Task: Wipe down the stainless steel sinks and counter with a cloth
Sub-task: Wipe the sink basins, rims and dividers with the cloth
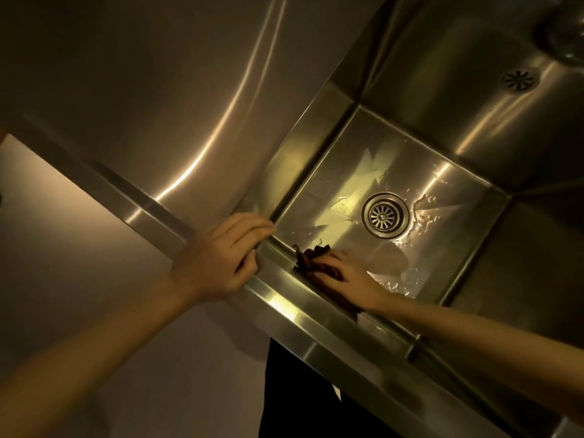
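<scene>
A stainless steel sink (452,216) fills the right of the view, with a round drain (385,214) in its wet floor. My right hand (347,276) is down inside the basin and presses a dark brown cloth (311,259) against the near wall, close to the front left corner. My left hand (218,254) rests on the sink's front rim at that corner, fingers curled loosely over the edge. The steel counter (142,99) stretches away to the left of the basin.
Water droplets and wet streaks lie on the basin floor around the drain. A small overflow grille (518,80) sits in the far wall. A blurred faucet part (565,33) shows at the top right. Below the front rim are the floor (63,241) and dark clothing.
</scene>
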